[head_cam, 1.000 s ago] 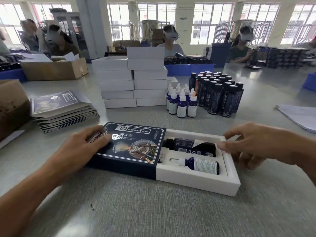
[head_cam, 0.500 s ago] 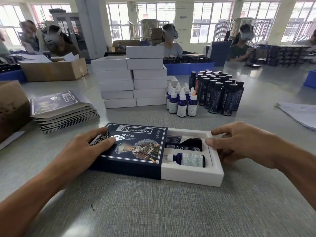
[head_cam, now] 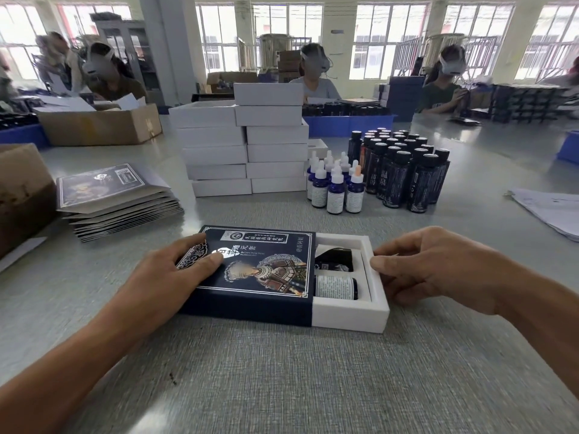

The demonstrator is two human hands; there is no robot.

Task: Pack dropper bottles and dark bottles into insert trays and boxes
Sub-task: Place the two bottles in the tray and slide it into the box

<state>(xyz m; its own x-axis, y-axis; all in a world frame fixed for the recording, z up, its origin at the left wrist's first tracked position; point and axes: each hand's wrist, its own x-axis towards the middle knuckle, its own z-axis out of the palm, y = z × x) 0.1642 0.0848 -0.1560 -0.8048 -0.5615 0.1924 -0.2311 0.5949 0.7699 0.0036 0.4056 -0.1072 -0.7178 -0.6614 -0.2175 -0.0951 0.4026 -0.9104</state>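
Observation:
A dark blue printed box sleeve (head_cam: 260, 270) lies on the table in front of me. A white insert tray (head_cam: 351, 314) sticks out of its right end by about a quarter. In the exposed part lie a dark bottle (head_cam: 335, 260) and, nearer me, a dropper bottle (head_cam: 336, 287) with a white label. My left hand (head_cam: 175, 270) presses flat on the sleeve's left top. My right hand (head_cam: 432, 270) grips the tray's right end, thumb on the rim and fingers curled under.
Behind stand a cluster of dropper bottles (head_cam: 335, 186), several dark bottles (head_cam: 404, 170) and two stacks of white boxes (head_cam: 244, 148). A pile of flat sleeves (head_cam: 116, 202) lies at left, papers (head_cam: 554, 211) at right. Cardboard boxes and seated people line the far side.
The white tray has slid leftward into the sleeve, pushed by my right hand. Much less of the tray and both bottles shows now. My left hand stays on the sleeve.

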